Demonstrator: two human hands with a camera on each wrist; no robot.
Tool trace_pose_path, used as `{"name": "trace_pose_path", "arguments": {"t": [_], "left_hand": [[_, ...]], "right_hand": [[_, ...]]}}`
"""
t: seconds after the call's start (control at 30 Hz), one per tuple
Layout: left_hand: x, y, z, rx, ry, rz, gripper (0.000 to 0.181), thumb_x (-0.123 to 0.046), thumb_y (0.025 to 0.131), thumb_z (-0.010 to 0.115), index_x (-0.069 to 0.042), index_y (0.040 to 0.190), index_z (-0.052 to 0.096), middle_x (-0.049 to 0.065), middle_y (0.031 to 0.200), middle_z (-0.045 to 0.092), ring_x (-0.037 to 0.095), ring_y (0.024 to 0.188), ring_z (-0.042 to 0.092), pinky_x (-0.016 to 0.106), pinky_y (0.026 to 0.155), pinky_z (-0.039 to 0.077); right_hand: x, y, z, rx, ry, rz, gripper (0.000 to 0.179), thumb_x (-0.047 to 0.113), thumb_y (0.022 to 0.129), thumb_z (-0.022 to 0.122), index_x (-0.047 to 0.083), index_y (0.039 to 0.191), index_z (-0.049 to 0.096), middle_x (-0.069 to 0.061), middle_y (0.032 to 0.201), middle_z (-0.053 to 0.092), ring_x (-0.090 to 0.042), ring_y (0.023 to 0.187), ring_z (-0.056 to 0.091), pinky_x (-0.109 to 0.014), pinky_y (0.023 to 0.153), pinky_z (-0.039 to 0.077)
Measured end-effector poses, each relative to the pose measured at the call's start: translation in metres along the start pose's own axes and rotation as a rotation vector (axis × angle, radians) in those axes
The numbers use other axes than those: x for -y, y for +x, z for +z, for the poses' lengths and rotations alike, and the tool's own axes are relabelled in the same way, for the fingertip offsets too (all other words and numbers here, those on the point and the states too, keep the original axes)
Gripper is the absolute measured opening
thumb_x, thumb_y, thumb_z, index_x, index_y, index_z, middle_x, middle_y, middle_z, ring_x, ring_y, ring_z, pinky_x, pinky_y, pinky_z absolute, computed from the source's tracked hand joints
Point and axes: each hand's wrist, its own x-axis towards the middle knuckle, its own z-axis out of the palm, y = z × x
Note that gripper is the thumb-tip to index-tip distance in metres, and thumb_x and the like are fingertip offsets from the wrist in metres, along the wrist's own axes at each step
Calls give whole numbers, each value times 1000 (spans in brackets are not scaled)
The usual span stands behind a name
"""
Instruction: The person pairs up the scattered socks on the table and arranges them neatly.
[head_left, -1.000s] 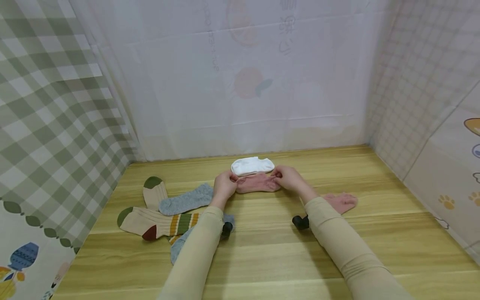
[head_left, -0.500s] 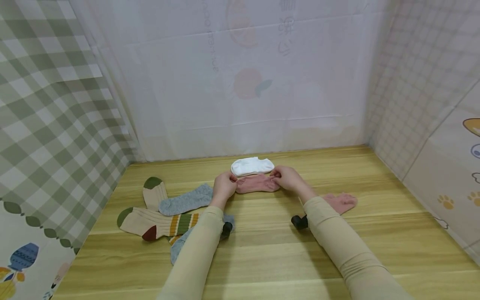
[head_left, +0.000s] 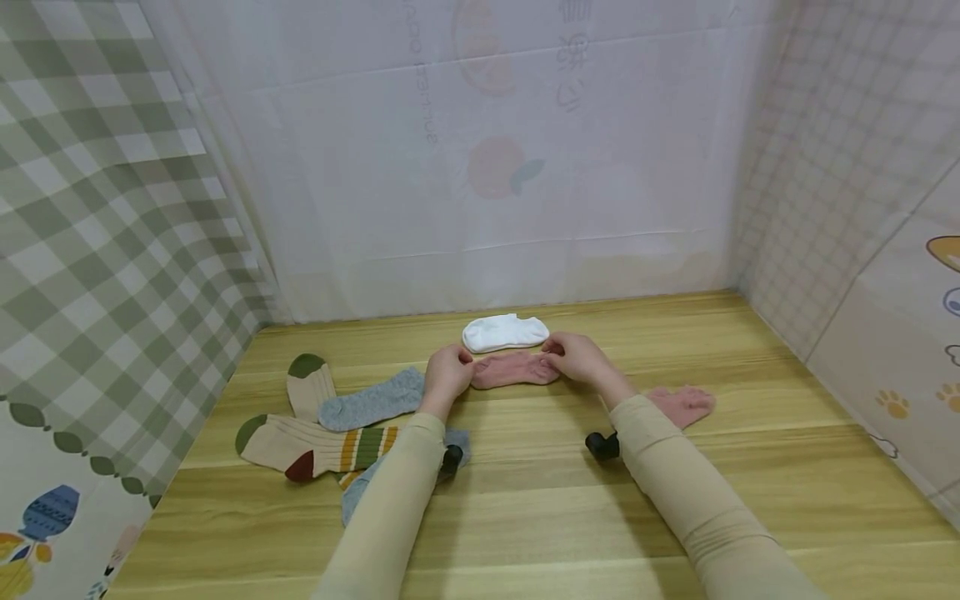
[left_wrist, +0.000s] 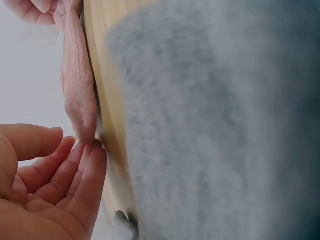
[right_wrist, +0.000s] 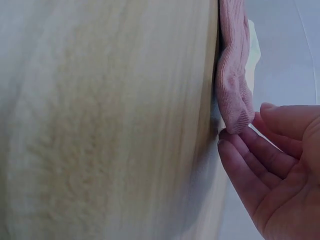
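Observation:
A pink ankle sock (head_left: 514, 369) lies crosswise in the middle of the wooden table, just in front of a white low-cut sock (head_left: 504, 332). My left hand (head_left: 448, 372) is at its left end; in the left wrist view the fingertips (left_wrist: 95, 150) touch the tip of the sock while the thumb stands apart. At the opposite end is my right hand (head_left: 576, 357), whose fingertips (right_wrist: 230, 137) touch the sock's end from below in the right wrist view. There too the thumb stays off the fabric.
Left of my left arm lie a grey sock (head_left: 372, 402), a striped beige sock (head_left: 318, 448) and a second beige one (head_left: 309, 390). Another grey sock (head_left: 352, 502) is partly under my sleeve. A second pink sock (head_left: 681, 406) lies beside my right forearm. Fabric walls border the table.
The pink sock has come down slightly toward me, away from the white sock. Both hands have stayed at its ends with only small finger movements.

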Motion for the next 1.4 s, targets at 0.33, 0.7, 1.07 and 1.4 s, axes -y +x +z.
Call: {"name": "trace_pose_path", "arguments": {"t": [0.33, 0.7, 1.07, 1.4], "left_hand": [[-3, -3, -7, 20, 47, -8, 14, -12, 92, 61, -7, 102, 71, 9, 101, 68, 26, 91, 62, 40, 82, 51], [-17, -14, -11, 12, 137, 99, 23, -18, 94, 66, -7, 113, 71, 8, 107, 69, 26, 98, 64, 43, 83, 51], [-30, -26, -3, -47, 239, 230, 25, -19, 95, 64, -10, 116, 73, 7, 109, 72, 30, 98, 67, 50, 83, 51], [-41, -38, 1, -95, 345, 339, 26, -21, 89, 69, -14, 114, 73, 6, 105, 73, 32, 97, 65, 50, 83, 50]], "right_hand": [[6, -10, -8, 1, -30, -24, 24, 13, 96, 64, -5, 112, 63, -17, 105, 68, -33, 102, 62, -48, 92, 48], [16, -23, -15, -10, -91, -73, 27, 15, 96, 64, -4, 114, 63, -18, 107, 67, -35, 103, 62, -51, 91, 48], [15, -38, -21, -56, -118, -80, 31, 23, 97, 65, -2, 114, 65, -20, 113, 66, -38, 108, 60, -53, 94, 47], [14, -57, -29, -134, -176, -176, 26, 9, 94, 66, -5, 116, 64, -20, 111, 67, -38, 105, 62, -52, 91, 48]]}}
